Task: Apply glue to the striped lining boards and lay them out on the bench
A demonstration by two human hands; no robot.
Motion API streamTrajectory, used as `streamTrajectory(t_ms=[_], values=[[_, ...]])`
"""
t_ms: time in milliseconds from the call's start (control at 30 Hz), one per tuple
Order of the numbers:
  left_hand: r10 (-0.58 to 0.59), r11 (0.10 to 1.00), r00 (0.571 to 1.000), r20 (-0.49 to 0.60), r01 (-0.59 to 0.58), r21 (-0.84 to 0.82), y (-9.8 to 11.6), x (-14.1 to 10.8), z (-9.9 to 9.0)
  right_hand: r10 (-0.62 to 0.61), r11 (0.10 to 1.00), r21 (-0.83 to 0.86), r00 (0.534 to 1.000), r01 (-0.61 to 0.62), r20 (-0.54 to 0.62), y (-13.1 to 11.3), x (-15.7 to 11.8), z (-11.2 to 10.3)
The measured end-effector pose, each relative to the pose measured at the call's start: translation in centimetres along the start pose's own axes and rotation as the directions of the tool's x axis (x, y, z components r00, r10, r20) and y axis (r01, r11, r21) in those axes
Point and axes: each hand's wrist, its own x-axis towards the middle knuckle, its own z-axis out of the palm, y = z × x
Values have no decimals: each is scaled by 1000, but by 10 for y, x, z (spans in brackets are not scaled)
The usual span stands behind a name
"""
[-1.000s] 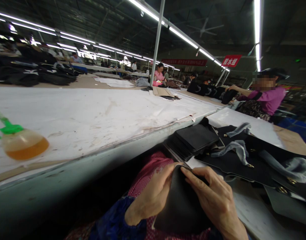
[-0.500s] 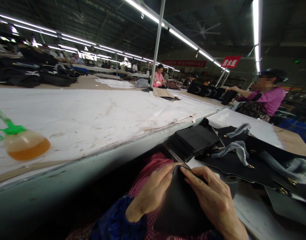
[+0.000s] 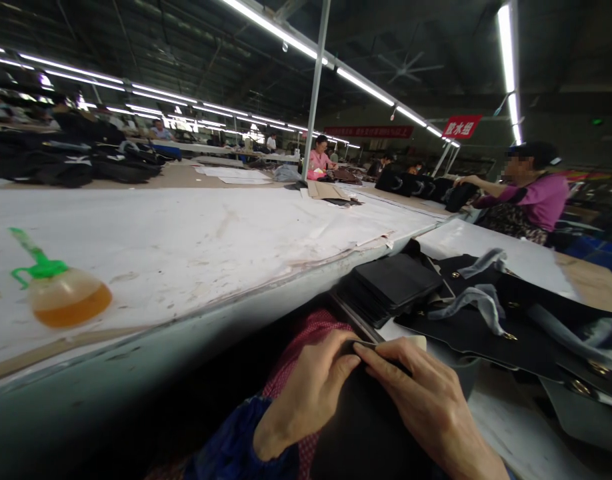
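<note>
A dark, flat piece of material [image 3: 369, 427] hangs over my lap, its upper edge pinched between both hands. My left hand [image 3: 311, 387] grips that edge from the left, thumb on the near face. Close beside it, my right hand [image 3: 426, 393] is closed on the same edge, with its fingers pressed along the top. The fingertips of the two hands nearly meet. Just beyond my right hand lies a stack of black pieces [image 3: 399, 280].
A long white-covered table [image 3: 211, 233] runs across the left, bearing a green-topped bottle of amber liquid [image 3: 71, 297]. Black panels with wrapped handles [image 3: 486, 327] lie at the right. A person in purple [image 3: 541, 203] works further back; a metal pole [image 3: 316, 93] rises from the table.
My left thumb has moved up to the piece's edge, and my fingertips are closer together. The view has shifted slightly, so the bottle appears further right.
</note>
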Motion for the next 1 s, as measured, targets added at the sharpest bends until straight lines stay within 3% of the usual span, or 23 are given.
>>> streamTrajectory(t_ms=[100,200,300,600,1000], values=[[23,1000,999,-34,-23,-9,-2,-1,0,10,1000,16,1000,-10,-20,2,-1,1],[-17,999,999,-41,18,29,-3,-2,-3,95,995,-5,989,-96,-112,7,-8,2],[-29,995,998,-60,35,95,-5,-4,-5,208,977,2,959,-211,-191,12,-20,0],[3,980,989,-149,27,196,-3,-12,1,420,907,144,877,-396,-235,20,-40,-3],[103,962,968,-228,-39,271,-13,-22,3,450,889,205,861,-409,-235,21,-50,-4]])
